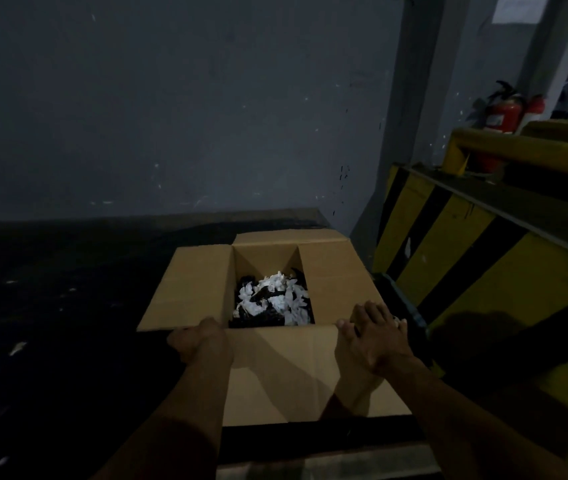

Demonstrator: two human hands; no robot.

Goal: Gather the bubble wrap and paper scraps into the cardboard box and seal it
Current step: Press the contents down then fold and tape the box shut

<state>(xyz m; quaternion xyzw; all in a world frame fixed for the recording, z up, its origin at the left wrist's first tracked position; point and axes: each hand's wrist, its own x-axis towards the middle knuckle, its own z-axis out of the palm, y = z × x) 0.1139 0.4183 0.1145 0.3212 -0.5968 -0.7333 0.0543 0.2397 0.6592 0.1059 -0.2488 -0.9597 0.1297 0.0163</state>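
An open brown cardboard box (192, 289) stands on the dark floor in front of me, its four flaps spread outward. Inside lies a heap of white paper scraps (277, 297) mixed with dark crumpled material. My left hand (196, 339) curls its fingers around the near left corner, where the left and near flaps meet. At the near right corner my right hand (372, 336) lies with fingers spread on the flap edge. The near flap hangs toward me between my forearms.
A grey wall rises behind the box. A yellow-and-black striped barrier (455, 258) stands close on the right, with a red fire extinguisher (502, 114) behind it. A few pale scraps (17, 347) lie on the dark floor to the left.
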